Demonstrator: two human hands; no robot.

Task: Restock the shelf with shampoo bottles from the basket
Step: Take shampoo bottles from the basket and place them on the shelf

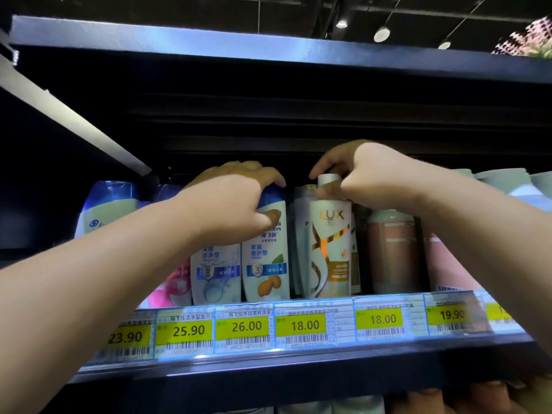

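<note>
1. While steadying the blue-capped bottle (264,264) by its top with the left hand (236,201), pinches the white cap of the LUX bottle (330,252) with the right hand (370,174).
2. Keeps both bottles upright at the front of the shelf (268,375), just beside each other, above the price tags (301,325).
3. Looks like the placing step: settling the LUX bottle into its row.
4. Next calls for loosening both grips without tipping the neighbouring pink bottle (391,249), then reaching for the basket, out of view.
</note>
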